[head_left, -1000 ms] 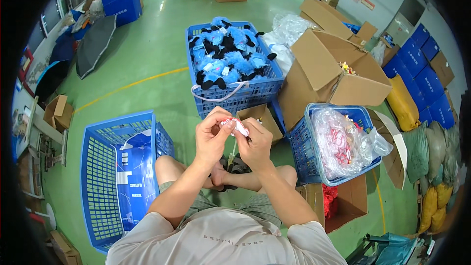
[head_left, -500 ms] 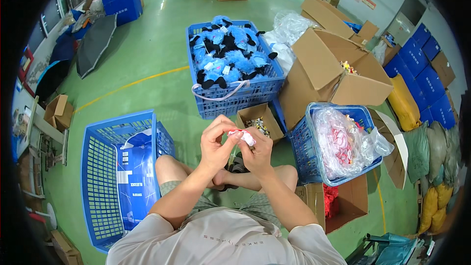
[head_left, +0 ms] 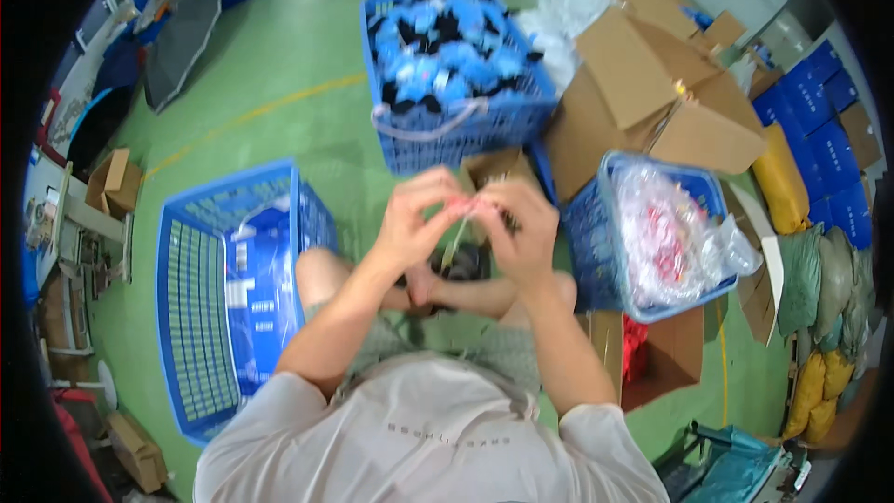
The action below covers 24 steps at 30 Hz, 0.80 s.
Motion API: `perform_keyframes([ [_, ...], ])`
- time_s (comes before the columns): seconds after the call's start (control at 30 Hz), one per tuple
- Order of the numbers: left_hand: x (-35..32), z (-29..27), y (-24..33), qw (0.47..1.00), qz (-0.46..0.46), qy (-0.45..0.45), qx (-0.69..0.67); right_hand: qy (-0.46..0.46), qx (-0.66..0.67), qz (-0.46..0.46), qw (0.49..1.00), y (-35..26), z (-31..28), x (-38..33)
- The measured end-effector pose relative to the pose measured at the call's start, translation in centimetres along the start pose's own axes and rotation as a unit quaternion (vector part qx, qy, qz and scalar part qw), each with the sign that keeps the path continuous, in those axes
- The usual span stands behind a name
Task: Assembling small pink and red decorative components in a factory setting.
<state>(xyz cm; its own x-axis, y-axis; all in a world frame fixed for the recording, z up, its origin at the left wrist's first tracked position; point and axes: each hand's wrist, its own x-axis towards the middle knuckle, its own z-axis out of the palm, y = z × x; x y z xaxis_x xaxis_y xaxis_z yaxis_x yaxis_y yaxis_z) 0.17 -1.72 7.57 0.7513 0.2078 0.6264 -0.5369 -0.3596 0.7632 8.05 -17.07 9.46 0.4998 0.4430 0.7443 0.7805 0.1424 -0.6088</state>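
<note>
My left hand (head_left: 414, 221) and my right hand (head_left: 515, 226) are raised together in front of me, fingertips pinched on a small pink and white item (head_left: 468, 208) between them. A thin strand hangs down from it. The picture is blurred, so the item's shape is unclear. Below my hands are my crossed legs (head_left: 447, 289) on the green floor. Just beyond my hands sits a small open cardboard box (head_left: 494, 169).
A blue crate (head_left: 200, 317) with blue packets stands at my left. Ahead is a blue basket (head_left: 447, 65) heaped with blue and black items. At my right a blue basket (head_left: 596, 251) holds a clear bag of pink items. Open cardboard boxes (head_left: 652, 93) lie beyond.
My hands have stayed together on the small item and shifted slightly lower and nearer; the view has tilted a little and blurred.
</note>
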Motion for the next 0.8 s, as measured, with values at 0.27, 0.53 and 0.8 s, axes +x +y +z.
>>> perform_keyframes([
  [0.27,-0.4,0.1,-0.8,0.997,-0.035,0.046,-0.044,-0.025,0.041,0.051,0.998,1.9,1.0,-0.7],
  [0.53,1.1,2.7,0.9,0.999,-0.009,-0.032,-0.018,0.021,0.083,0.126,0.988,0.8,2.6,-3.8],
  [0.8,-3.3,4.4,-2.1,0.987,-0.13,0.013,-0.091,0.039,0.124,0.183,0.974,1.3,3.1,-4.9],
])
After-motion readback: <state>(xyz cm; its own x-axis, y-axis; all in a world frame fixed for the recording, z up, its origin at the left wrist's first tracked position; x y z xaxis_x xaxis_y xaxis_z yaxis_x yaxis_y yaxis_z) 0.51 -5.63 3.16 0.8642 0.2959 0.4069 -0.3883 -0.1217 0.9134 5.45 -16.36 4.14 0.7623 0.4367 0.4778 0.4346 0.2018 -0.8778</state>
